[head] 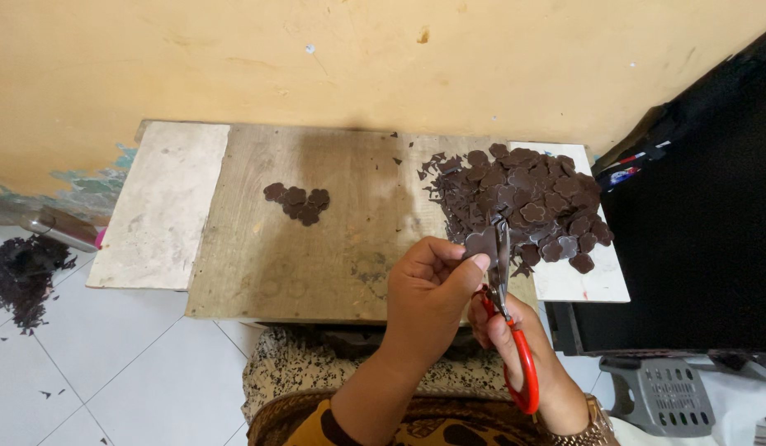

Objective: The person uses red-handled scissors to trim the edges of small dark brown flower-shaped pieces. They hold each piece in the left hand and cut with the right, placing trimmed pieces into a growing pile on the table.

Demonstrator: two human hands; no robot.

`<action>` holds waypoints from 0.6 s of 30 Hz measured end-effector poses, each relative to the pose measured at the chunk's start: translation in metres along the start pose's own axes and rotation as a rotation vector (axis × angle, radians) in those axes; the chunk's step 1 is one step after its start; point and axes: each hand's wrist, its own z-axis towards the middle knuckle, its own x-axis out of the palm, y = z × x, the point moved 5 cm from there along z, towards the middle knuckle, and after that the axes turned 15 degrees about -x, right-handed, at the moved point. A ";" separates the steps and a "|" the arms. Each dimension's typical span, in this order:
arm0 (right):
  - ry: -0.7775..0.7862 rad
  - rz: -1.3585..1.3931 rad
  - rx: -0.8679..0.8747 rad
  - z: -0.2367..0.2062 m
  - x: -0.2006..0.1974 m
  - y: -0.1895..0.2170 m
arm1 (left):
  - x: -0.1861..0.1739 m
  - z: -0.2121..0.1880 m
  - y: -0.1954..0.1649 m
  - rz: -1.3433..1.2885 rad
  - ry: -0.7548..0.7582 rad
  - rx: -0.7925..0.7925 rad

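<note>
left hand (428, 297) in the middle, low over the near edge of the board (317, 239), fingers bent and pinching a small brown piece (480, 244) between thumb and fingertip. piece held up just above the board edge, right beside the big pile. right hand (515, 347) just to the right and a bit lower, fingers curled tight through the red handles of the scissors (507, 306). blades pointing up and away, touching the right edge of the piece; cannot tell how far apart the blades are. big pile (527, 206) of brown clover-shaped pieces on the right of the board, partly on a white slab (589, 285). small pile (298, 202) of the same shapes near the middle of the board, well apart from the big one. tiny brown scraps scattered by the big pile's left side. pale plank (164, 206) lying on the left end of the board. heap of dark scraps (24, 272) on the white floor tiles at far left. yellow wall (358, 58) behind. black thing (705, 231) on the right, grey plastic stool (664, 396) below it. patterned cloth (317, 372) over the lap, under both hands.
</note>
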 end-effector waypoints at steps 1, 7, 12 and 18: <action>-0.001 0.010 -0.003 0.000 0.000 0.000 | 0.000 0.000 0.001 0.012 -0.008 0.006; 0.018 0.011 -0.003 0.000 0.002 0.001 | -0.004 0.001 0.004 0.040 -0.011 0.003; 0.076 -0.059 0.007 0.004 0.005 0.010 | -0.005 0.002 0.002 -0.002 -0.016 -0.014; 0.153 -0.045 0.001 0.002 0.006 0.013 | -0.005 0.001 -0.001 -0.013 -0.032 -0.034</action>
